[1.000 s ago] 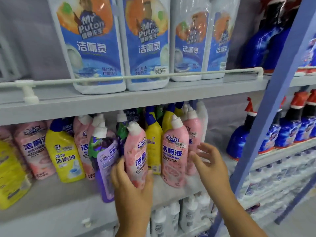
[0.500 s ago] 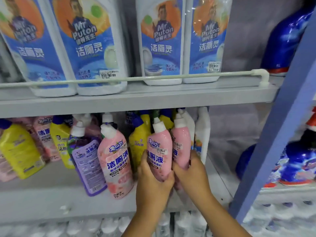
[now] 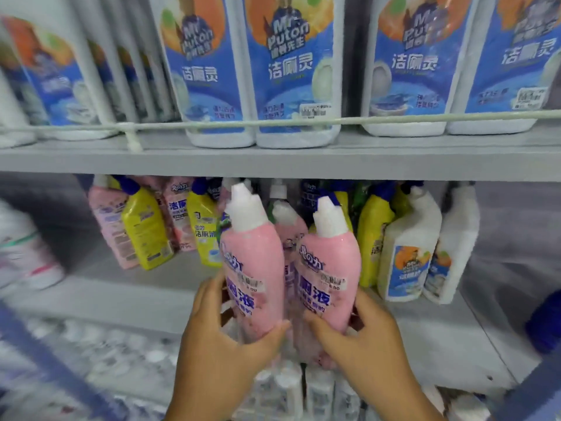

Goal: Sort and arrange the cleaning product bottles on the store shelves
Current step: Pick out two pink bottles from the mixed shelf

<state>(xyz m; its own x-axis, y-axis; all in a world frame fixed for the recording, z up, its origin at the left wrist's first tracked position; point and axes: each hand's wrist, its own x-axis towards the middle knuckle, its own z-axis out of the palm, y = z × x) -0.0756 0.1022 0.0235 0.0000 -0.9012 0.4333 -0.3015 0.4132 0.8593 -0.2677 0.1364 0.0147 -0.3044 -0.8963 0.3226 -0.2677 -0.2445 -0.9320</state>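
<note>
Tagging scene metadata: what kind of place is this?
Most likely a shop's cleaning aisle: grey shelf tiers with a guard rail, many identical toilet-cleaner bottles, and a price sticker on the pink bottle the right hand holds.

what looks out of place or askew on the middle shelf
Colours are mixed: pink and yellow bottles jumbled. A yellow bottle leans left against a pink one, and two white bottles sit among them at the right.

You have bare shelf left of the held bottles. Yellow bottles and white bottles crowd behind; the upper shelf caps headroom.
</note>
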